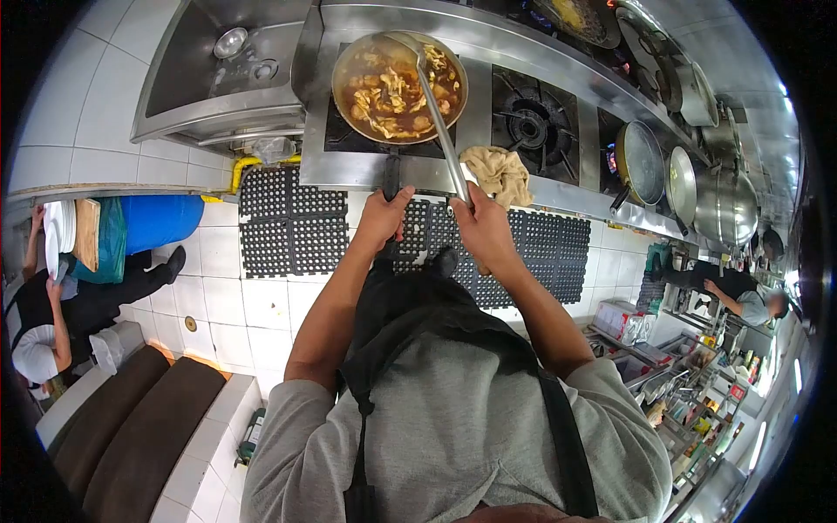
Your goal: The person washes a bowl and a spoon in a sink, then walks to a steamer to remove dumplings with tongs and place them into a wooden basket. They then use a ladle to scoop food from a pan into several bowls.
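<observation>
A wide round pan [399,87] sits on the left burner, holding pale strips and chunks in a brown-red sauce. Its dark handle [391,179] points toward me, and my left hand [384,216] is closed around it. My right hand [485,228] grips the end of a long metal ladle [440,126], whose bowl rests in the pan's contents near the back rim. Just right of the ladle, a crumpled beige cloth [499,174] lies on the stove's front edge.
Right of the pan is a bare burner [528,127], then a smaller pan [641,163] and large pots [726,205]. A metal sink [235,65] stands left. One person [39,322] holds plates at far left; another [741,292] is at far right. Black mats [292,222] cover the floor.
</observation>
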{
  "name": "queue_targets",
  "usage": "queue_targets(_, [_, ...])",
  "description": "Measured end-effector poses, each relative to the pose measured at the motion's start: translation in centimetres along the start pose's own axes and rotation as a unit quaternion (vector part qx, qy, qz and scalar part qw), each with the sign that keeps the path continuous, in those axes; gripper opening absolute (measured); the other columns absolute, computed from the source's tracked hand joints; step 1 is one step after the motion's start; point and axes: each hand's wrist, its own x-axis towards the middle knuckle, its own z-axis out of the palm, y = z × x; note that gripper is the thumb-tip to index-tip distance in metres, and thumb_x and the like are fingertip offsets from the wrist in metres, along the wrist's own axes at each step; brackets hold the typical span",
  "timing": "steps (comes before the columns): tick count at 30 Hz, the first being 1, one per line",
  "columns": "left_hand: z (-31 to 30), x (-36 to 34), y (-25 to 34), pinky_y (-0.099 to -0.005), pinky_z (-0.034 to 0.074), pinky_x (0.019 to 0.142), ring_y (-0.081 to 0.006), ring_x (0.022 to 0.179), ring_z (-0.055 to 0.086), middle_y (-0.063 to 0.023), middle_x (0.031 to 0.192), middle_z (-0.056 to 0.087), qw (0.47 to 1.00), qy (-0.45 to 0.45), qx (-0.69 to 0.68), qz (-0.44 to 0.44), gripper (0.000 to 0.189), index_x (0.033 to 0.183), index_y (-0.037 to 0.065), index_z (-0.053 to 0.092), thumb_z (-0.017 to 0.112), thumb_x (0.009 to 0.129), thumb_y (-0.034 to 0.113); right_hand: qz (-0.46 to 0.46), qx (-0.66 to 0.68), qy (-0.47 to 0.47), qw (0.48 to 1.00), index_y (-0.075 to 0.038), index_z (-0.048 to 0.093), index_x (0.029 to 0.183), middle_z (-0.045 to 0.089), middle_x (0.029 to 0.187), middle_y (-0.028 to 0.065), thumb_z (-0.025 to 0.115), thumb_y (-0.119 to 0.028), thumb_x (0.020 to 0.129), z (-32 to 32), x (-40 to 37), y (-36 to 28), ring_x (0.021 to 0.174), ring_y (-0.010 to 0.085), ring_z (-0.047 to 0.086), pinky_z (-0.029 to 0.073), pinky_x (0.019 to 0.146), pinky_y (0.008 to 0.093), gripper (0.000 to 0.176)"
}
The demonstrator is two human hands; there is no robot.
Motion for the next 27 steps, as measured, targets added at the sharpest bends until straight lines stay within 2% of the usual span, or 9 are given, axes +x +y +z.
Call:
queue_targets(11, [0.1,0.1,0.1,-0.0328,0.045,0.038,-0.0134,0.042,0.049,-0.0017,0.059,0.050,1.000,0.010,0.017,-0.011,0.046,0.086,0.004,0.054,0.071,0.099,0.045,-0.052,-0.118,0.008,0.992,0.001,0.063,0.115,0.070,0.086,0.0301,0.064,-0.027,0.098,0.2,2.4,3.0,0.081,0.0514,0.068,0.054,0.071,0.0556,0.032])
queue_targets(14, [0.1,0.3,0.0,-0.0334,0.045,0.037,-0.0135,0.041,0.049,-0.0018,0.058,0.050,1.000,0.001,0.015,-0.009,0.047,0.084,0.004,0.053,0.071,0.100,0.044,-0.040,-0.062,-0.050,0.996,0.002,0.062,0.116,0.069,0.077,0.0241,0.065,-0.027,0.100,-1.2,2.6,4.1,0.069,0.0422,0.070,0.055,0.063,0.0494,0.034])
queue_targets(16, [0.0,0.3,0.0,-0.0335,0.045,0.038,-0.0135,0.041,0.049,-0.0018,0.058,0.050,1.000,0.000,0.018,-0.010,0.047,0.084,0.004,0.052,0.071,0.100,0.044,0.090,0.075,-0.130,0.985,0.002,0.062,0.113,0.062,0.067,0.0125,0.063,-0.029,0.103,-2.0,2.4,3.6,0.052,0.0244,0.065,0.052,0.050,0.0387,0.033])
queue_targets(17, [0.0,0.3,0.0,-0.0337,0.045,0.038,-0.0135,0.041,0.049,-0.0017,0.058,0.050,1.000,-0.001,0.023,-0.011,0.047,0.084,0.004,0.052,0.071,0.100,0.044,0.090,0.074,-0.131,0.985,0.002,0.062,0.113,0.062,0.067,0.0125,0.063,-0.029,0.103,-2.3,2.3,3.2,0.052,0.0244,0.065,0.052,0.050,0.0387,0.033])
queue_targets(19, [0.0,0.0,0.3,-0.0338,0.046,0.039,-0.0138,0.041,0.049,-0.0017,0.058,0.050,1.000,0.000,0.023,-0.010,0.047,0.084,0.004,0.052,0.071,0.100,0.044,0.119,0.132,-0.161,0.971,0.001,0.063,0.111,0.054,0.063,0.0033,0.061,-0.029,0.105,-2.7,2.0,2.7,0.046,0.0111,0.055,0.045,0.041,0.0303,0.031])
queue_targets(23, [0.0,0.0,0.3,-0.0342,0.046,0.040,-0.0145,0.042,0.049,-0.0020,0.059,0.050,1.000,-0.004,0.018,-0.011,0.047,0.084,0.004,0.052,0.070,0.100,0.045,0.130,0.157,-0.187,0.961,0.000,0.063,0.110,0.055,0.063,0.0024,0.060,-0.029,0.106,-2.6,1.7,3.1,0.044,0.0122,0.054,0.044,0.039,0.0308,0.029])
queue_targets(25, [0.0,0.0,0.4,-0.0338,0.045,0.038,-0.0147,0.041,0.049,-0.0027,0.059,0.052,1.000,0.004,0.017,-0.015,0.044,0.086,0.003,0.054,0.071,0.100,0.041,0.183,0.216,-0.227,0.932,-0.004,0.061,0.127,0.052,0.064,0.0002,0.054,-0.031,0.110,-2.8,1.3,2.3,0.041,0.0101,0.049,0.040,0.038,0.0282,0.034])
queue_targets(26, [0.1,0.0,0.5,-0.0334,0.043,0.037,-0.0150,0.039,0.050,-0.0034,0.059,0.054,1.000,0.011,0.015,-0.020,0.041,0.089,0.001,0.056,0.072,0.100,0.038,0.184,0.216,-0.226,0.932,-0.004,0.061,0.127,0.052,0.064,0.0002,0.054,-0.031,0.110,-3.1,1.1,2.3,0.041,0.0101,0.049,0.040,0.038,0.0282,0.034])
queue_targets(27, [-0.1,0.2,0.1,-0.0334,0.043,0.037,-0.0150,0.039,0.050,-0.0034,0.059,0.054,1.000,0.009,0.016,-0.021,0.041,0.089,0.001,0.056,0.072,0.100,0.038,0.199,0.317,-0.264,0.889,-0.002,0.060,0.130,0.052,0.066,-0.0003,0.052,-0.032,0.110,-3.5,0.9,2.4,0.041,0.0091,0.048,0.040,0.037,0.0268,0.037])
